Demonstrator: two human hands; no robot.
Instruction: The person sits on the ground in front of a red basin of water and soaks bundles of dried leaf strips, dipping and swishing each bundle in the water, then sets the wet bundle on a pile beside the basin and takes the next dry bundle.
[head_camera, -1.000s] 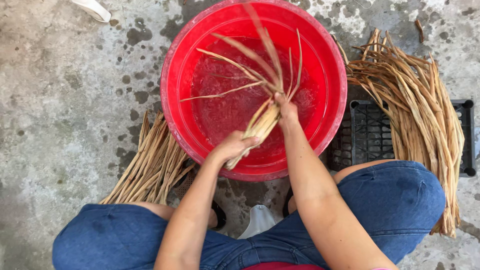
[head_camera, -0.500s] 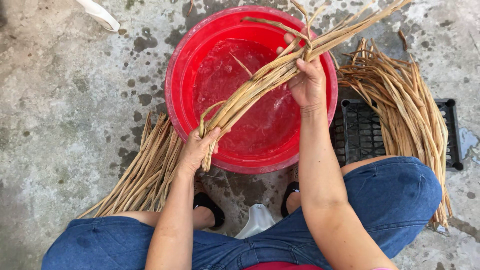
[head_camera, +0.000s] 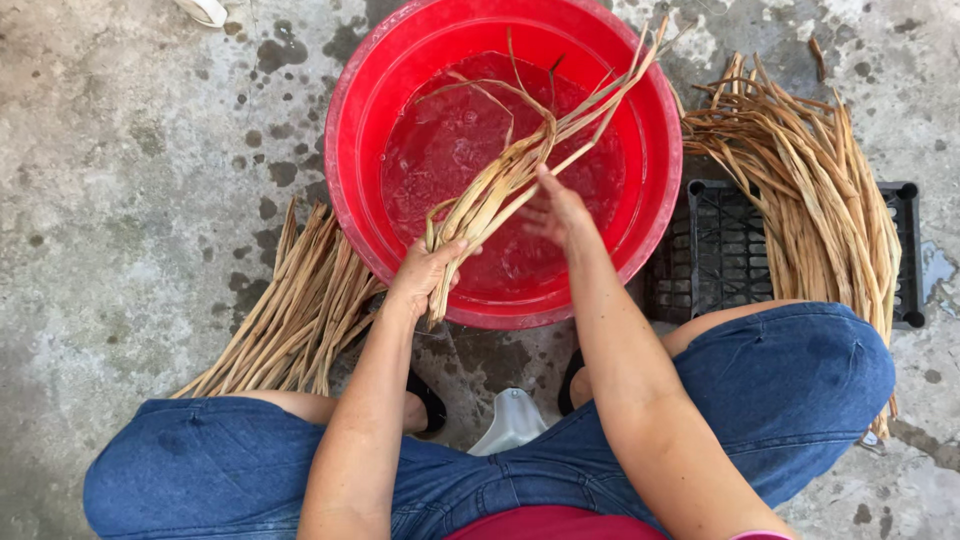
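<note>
Left hand (head_camera: 425, 275) clamped on wet, limp, light reeds (head_camera: 505, 180) over the red basin (head_camera: 350, 130), right hand (head_camera: 555, 210) spread alongside; likely best gripped near the thick butt ends.

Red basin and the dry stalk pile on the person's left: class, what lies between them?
Nothing: in the head view, the stalk pile runs right up to the red basin wall.
</note>
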